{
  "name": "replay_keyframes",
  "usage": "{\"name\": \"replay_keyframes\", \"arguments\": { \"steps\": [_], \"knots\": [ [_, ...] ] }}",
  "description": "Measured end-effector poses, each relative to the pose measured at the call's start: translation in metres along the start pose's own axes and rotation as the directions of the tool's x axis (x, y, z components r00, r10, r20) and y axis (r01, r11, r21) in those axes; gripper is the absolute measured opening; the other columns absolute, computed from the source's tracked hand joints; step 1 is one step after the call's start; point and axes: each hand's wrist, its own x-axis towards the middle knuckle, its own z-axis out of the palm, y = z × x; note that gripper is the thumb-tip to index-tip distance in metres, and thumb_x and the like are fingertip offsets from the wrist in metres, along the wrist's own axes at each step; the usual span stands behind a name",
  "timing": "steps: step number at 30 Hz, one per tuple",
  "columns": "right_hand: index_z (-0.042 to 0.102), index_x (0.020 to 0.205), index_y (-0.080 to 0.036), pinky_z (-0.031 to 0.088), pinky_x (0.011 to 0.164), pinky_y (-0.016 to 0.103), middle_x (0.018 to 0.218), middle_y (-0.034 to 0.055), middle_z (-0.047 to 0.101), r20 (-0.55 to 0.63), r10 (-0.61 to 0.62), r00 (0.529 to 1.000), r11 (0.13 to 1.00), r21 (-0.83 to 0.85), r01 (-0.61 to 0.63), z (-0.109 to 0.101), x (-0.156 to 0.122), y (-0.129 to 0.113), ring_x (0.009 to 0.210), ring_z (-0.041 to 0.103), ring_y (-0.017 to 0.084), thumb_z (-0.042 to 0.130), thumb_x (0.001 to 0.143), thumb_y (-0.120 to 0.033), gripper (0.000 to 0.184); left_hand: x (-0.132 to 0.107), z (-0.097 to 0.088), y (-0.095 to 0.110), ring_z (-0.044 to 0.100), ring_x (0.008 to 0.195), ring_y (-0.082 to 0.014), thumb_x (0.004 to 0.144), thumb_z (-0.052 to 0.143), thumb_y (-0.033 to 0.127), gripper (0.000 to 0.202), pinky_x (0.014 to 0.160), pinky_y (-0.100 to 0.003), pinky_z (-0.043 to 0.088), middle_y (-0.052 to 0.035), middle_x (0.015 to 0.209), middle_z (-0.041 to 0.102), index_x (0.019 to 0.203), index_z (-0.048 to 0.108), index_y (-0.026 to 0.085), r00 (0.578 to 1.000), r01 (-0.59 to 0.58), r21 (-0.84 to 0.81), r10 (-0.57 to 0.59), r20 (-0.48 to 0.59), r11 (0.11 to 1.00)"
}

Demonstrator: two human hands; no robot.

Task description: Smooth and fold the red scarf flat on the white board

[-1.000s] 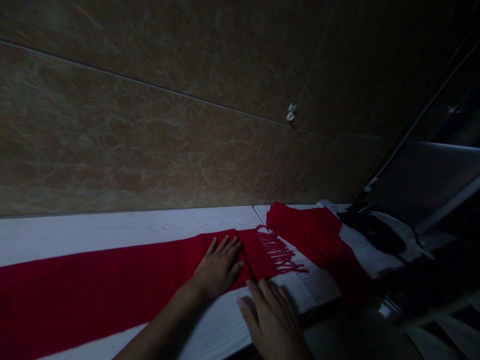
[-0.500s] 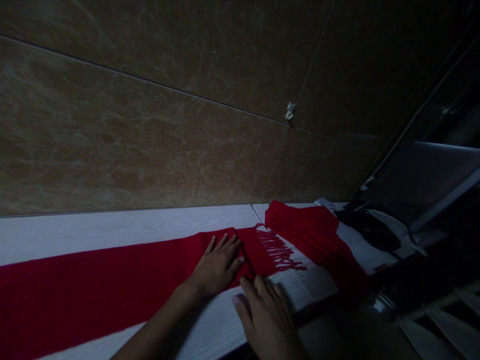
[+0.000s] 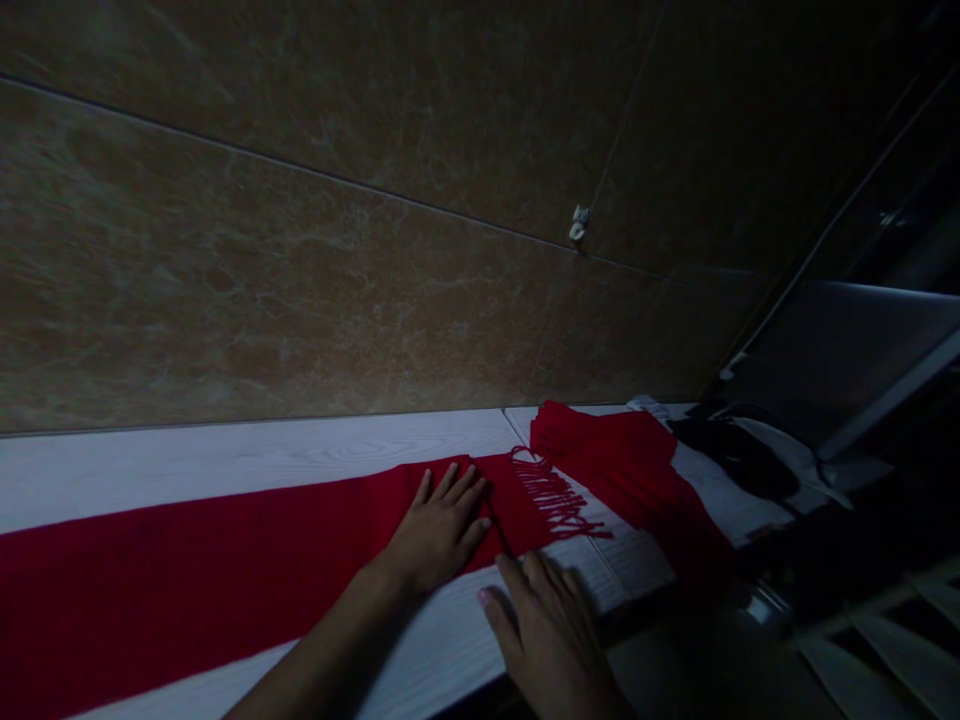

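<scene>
While the L hand (image 3: 437, 532) lies flat, fingers spread, on a red fringed scarf (image 3: 225, 560), the open R hand (image 3: 551, 640) rests beside it on a white wood table (image 3: 225, 465), both holding nothing.

Two bare hands (image 3: 436, 535). One long red fringed scarf (image 3: 225, 560). One bunched red fabric mass (image 3: 615, 465). One white wood-grain tabletop (image 3: 225, 460). One small white wall clip (image 3: 578, 224). One black-and-white cloth bundle (image 3: 739, 460).

Your deep red scarf (image 3: 225, 560), its fringe (image 3: 551, 495) the same red, lies across a white wood-grained tabletop (image 3: 225, 465), against a brown marble-veined wall tile (image 3: 300, 250); black fabric (image 3: 735, 455) sits on white cloth (image 3: 772, 440) at right.
</scene>
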Motion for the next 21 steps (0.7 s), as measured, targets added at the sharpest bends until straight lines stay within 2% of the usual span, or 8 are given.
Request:
{"name": "replay_keyframes", "arguments": {
  "steps": [4,7,9,12,15,18,21],
  "knots": [
    [0.066,0.129,-0.024,0.046,0.092,0.047,0.116,0.0124,0.070,-0.082,-0.042,0.996,0.997,0.056,0.047,0.000,0.001,0.010,0.106,0.064,0.031,0.050,0.101,-0.034,0.034,-0.001,0.000,-0.001,0.003,0.156,-0.0322,0.101,0.035,0.058,0.068,0.124,-0.065,0.002,-0.0083,0.167,0.019,0.159,0.033,0.021,1.000,0.004,0.023,-0.004,0.014,1.000],
    [0.073,0.100,-0.023,0.047,0.079,0.040,0.093,0.0083,0.068,-0.182,-0.042,0.982,0.974,0.212,0.081,-0.006,0.010,0.026,0.086,0.063,0.025,0.040,0.103,-0.031,0.034,-0.002,0.003,-0.002,0.003,0.155,-0.0364,0.096,0.038,0.069,0.079,0.121,-0.069,-0.002,-0.0103,0.167,0.018,0.159,0.030,0.022,0.998,0.006,0.014,-0.007,0.063,1.000],
    [0.071,0.090,-0.022,0.049,0.078,0.037,0.089,0.0073,0.065,-0.263,-0.051,0.963,0.924,0.353,0.145,-0.013,0.026,0.034,0.084,0.063,0.022,0.036,0.103,-0.032,0.038,-0.003,0.005,-0.001,0.002,0.155,-0.0379,0.093,0.039,0.074,0.084,0.120,-0.071,-0.003,-0.0102,0.167,0.015,0.160,0.028,0.024,0.998,-0.002,0.014,0.001,0.068,1.000],
    [0.070,0.109,-0.020,0.050,0.093,0.036,0.107,0.0097,0.069,-0.368,-0.087,0.926,0.815,0.509,0.278,-0.025,0.063,0.037,0.102,0.065,0.022,0.039,0.102,-0.034,0.035,-0.002,0.002,0.003,0.001,0.154,-0.0397,0.089,0.043,0.078,0.090,0.119,-0.073,-0.004,-0.0113,0.167,0.014,0.160,0.028,0.024,0.997,0.001,0.008,-0.001,0.079,1.000],
    [0.065,0.129,-0.018,0.043,0.110,0.038,0.133,0.0130,0.064,-0.371,-0.132,0.919,0.763,0.553,0.333,-0.034,0.109,0.025,0.126,0.058,0.022,0.037,0.102,-0.037,0.043,-0.005,-0.014,-0.001,0.004,0.155,-0.0370,0.092,0.039,0.076,0.088,0.121,-0.070,0.000,-0.0111,0.167,0.015,0.160,0.027,0.023,0.997,0.015,-0.033,-0.012,0.073,0.999],
    [0.056,0.142,-0.017,0.034,0.119,0.041,0.152,0.0132,0.051,-0.337,-0.165,0.927,0.763,0.552,0.337,-0.032,0.144,0.002,0.143,0.043,0.022,0.035,0.102,-0.039,0.050,-0.018,-0.042,-0.020,0.009,0.156,-0.0322,0.100,0.032,0.065,0.074,0.124,-0.064,0.009,-0.0113,0.167,0.021,0.159,0.032,0.020,0.996,0.090,-0.013,-0.090,0.003,0.996],
    [0.052,0.148,-0.017,0.022,0.124,0.050,0.161,0.0128,0.037,-0.282,-0.229,0.932,0.788,0.508,0.348,-0.016,0.153,-0.020,0.152,0.026,0.026,0.040,0.102,-0.045,0.055,-0.048,-0.068,-0.052,0.010,0.156,-0.0308,0.102,0.032,0.057,0.069,0.124,-0.061,0.011,-0.0123,0.166,0.024,0.157,0.035,0.015,0.974,0.223,0.077,-0.219,-0.053,0.972]
  ]
}}
